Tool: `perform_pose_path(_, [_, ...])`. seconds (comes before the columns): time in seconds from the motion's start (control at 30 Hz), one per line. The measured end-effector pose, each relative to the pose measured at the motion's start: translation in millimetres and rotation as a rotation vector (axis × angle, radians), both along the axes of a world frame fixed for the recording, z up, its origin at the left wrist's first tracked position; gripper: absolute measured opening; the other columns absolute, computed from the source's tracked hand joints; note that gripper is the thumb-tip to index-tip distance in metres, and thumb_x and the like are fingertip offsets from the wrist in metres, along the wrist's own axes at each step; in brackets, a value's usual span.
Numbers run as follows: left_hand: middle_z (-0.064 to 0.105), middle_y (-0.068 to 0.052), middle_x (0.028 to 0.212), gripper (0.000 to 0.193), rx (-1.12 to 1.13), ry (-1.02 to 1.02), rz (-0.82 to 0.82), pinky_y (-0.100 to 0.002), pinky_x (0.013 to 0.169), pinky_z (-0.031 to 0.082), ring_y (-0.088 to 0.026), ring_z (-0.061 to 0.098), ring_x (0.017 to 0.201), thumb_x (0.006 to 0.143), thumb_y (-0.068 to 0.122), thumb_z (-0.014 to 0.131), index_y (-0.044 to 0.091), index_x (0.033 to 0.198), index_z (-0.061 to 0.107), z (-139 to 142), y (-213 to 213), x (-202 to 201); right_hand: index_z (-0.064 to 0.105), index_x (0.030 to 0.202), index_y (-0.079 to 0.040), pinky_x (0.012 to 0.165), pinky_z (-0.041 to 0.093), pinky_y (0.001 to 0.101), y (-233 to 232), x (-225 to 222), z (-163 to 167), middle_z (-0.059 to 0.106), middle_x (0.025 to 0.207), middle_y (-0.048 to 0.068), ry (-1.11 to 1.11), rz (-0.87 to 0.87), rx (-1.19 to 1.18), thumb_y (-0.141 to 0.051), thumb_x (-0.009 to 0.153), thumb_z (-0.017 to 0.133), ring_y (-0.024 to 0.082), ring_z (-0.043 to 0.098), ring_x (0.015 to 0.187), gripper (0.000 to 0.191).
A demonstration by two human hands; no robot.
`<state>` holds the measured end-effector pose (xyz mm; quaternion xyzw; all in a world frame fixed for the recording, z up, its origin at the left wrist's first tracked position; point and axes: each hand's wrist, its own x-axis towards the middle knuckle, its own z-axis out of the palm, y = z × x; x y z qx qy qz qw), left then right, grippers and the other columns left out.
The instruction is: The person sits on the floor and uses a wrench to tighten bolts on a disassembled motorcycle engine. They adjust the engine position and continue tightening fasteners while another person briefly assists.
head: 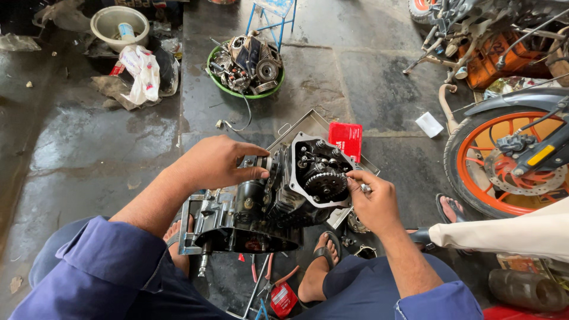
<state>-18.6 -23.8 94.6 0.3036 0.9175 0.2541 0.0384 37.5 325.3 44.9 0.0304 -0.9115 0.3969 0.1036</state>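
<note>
Head view: motorcycle engine [267, 198] on the floor between the person's feet, near a metal tray [314, 125]. Left hand [216, 163] grips the engine's upper left side; right hand [373, 198] pinches a small part beside the cam sprocket [325, 184].

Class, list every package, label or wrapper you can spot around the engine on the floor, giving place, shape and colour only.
Red box: flat, rectangular, in the metal tray behind the engine.
Red packet: small, on the floor between the feet.
White packet: small, flat, beside the orange wheel.
White bag: crumpled, red markings, top left.
</note>
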Motion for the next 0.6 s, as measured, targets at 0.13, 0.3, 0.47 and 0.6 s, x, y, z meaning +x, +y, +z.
perform_pose_path(0.13, [0.076, -0.017, 0.084, 0.052, -0.005, -0.027, -0.001, -0.048, 0.071, 0.056, -0.038, 0.072, 0.079, 0.083, 0.059, 0.069, 0.021, 0.118, 0.076, 2.1, 0.7, -1.0, 0.077, 0.106, -0.002, 0.051, 0.044, 0.0261, -0.2, 0.8, -0.8, 0.072, 0.070, 0.005, -0.048, -0.041, -0.006, -0.012, 0.094, 0.072, 0.004, 0.056, 0.057, 0.016])
perform_pose_path(0.3, [0.076, -0.017, 0.085, 0.054, 0.013, 0.006, -0.021, -0.048, 0.070, 0.056, -0.038, 0.073, 0.079, 0.084, 0.059, 0.068, 0.018, 0.119, 0.075, 1.4, -1.5, -1.6, 0.076, 0.107, -0.002, 0.051, 0.047, 0.0236, -1.0, 1.1, -0.7, 0.074, 0.076, 0.004, -0.024, -0.007, -0.028, -0.011, 0.093, 0.070, 0.002, 0.060, 0.059, 0.017])
perform_pose_path(0.47, [0.076, -0.017, 0.086, 0.053, 0.038, -0.005, -0.016, -0.047, 0.071, 0.057, -0.037, 0.073, 0.079, 0.084, 0.058, 0.069, 0.018, 0.118, 0.076, -0.2, -2.2, -1.4, 0.076, 0.108, -0.002, 0.049, 0.046, 0.0240, -2.4, 0.5, 0.0, 0.075, 0.076, 0.004, -0.064, -0.034, -0.006, -0.010, 0.093, 0.070, 0.004, 0.061, 0.056, 0.018])
perform_pose_path(0.6, [0.076, -0.017, 0.086, 0.053, 0.028, -0.021, -0.010, -0.047, 0.071, 0.056, -0.037, 0.073, 0.078, 0.084, 0.058, 0.069, 0.018, 0.118, 0.076, 1.6, -2.2, -0.6, 0.075, 0.107, -0.002, 0.049, 0.047, 0.0234, -2.8, 0.6, 0.7, 0.075, 0.076, 0.003, -0.029, -0.020, 0.004, -0.010, 0.093, 0.070, 0.002, 0.062, 0.056, 0.017])
